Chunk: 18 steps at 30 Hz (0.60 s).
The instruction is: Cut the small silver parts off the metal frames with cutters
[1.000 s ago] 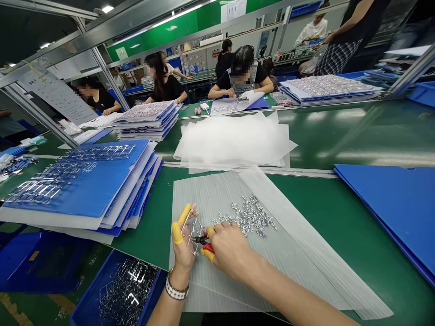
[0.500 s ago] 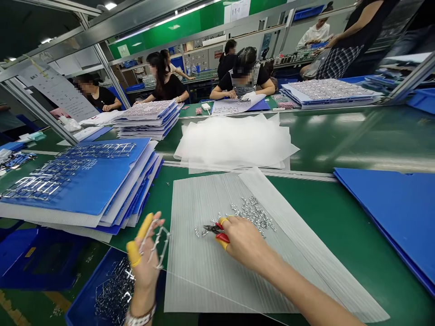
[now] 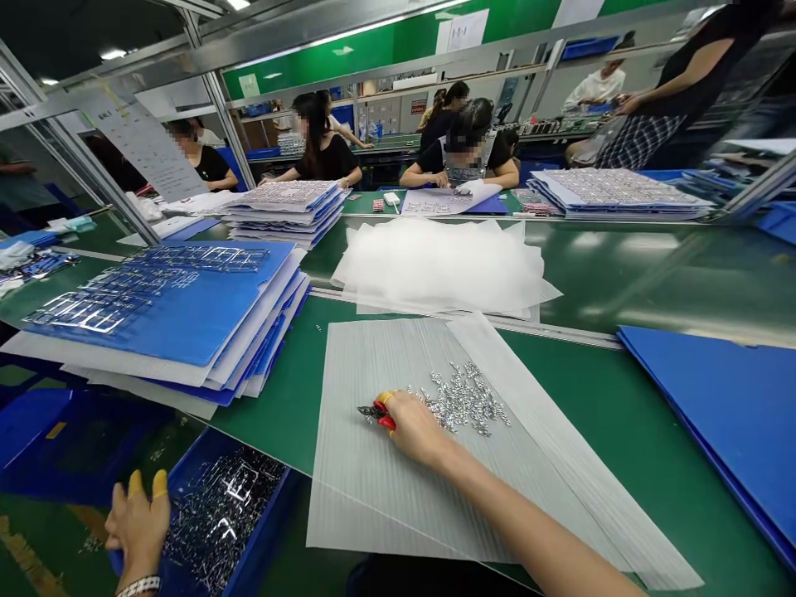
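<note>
1. Red-handled side cutters (image 3: 376, 413) are held in the right hand (image 3: 415, 429), fingers wrapped round the handles, a yellow finger cot (image 3: 386, 397) showing on one fingertip. The hand lies low over a ribbed translucent plastic sheet (image 3: 385, 497), just beside a heap of small silver metal pieces (image 3: 463, 398).
2. The left hand (image 3: 138, 531) is apart from all this, low at the left, open and empty as far as shows, with two yellow finger cots (image 3: 135, 483) and a wristband (image 3: 140, 588). It is just beside a blue bin (image 3: 261, 522) piled with silver metal frames (image 3: 220, 518).
3. The plastic sheet lies on a green workbench (image 3: 274, 423). To its left is a tall stack of blue folders (image 3: 186, 340) with metal frames on top; beyond it lie frosted film sheets (image 3: 441, 265); to its right, a blue folder (image 3: 702, 414).
4. Across the bench, a co-worker in white gloves (image 3: 469, 189) handles papers beside more stacked folders (image 3: 615, 189).
</note>
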### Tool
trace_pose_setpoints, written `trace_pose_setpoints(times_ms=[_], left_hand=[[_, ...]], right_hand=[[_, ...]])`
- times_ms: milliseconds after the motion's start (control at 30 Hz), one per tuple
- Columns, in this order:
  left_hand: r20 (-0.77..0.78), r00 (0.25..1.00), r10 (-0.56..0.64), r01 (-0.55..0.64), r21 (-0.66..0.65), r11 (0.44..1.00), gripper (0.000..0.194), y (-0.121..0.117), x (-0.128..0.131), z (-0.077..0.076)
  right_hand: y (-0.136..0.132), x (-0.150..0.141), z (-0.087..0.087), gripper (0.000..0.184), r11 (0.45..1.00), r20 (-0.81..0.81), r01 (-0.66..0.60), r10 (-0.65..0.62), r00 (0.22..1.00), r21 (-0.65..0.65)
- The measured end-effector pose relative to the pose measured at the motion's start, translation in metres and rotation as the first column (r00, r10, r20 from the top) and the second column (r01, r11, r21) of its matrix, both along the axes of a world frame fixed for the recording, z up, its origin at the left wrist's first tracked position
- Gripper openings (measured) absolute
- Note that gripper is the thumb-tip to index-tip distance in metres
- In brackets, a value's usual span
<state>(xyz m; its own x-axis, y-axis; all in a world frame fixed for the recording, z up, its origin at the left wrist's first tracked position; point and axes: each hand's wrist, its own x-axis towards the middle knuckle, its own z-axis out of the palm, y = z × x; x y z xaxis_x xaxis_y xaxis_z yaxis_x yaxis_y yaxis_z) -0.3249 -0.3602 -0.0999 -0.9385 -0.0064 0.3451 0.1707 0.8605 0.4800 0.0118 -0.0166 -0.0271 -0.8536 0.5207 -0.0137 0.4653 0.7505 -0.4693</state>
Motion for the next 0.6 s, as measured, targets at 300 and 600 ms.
trace_pose_setpoints(times_ms=[300, 600], left_hand=[[-0.205, 0.82, -0.535, 0.559, 0.085, 0.825, 0.033, 0.085, 0.087, 0.034], [-0.138, 0.337, -0.932, 0.908, 0.31, 0.282, 0.024, 0.187, 0.199, 0.066]], right_hand=[[0.004, -0.003, -0.002, 0.02, 0.99, 0.093, -0.072, 0.061, 0.994, 0.119], [0.013, -0.003, 0.004, 0.012, 0.982, 0.127, -0.152, 0.137, 0.982, 0.115]])
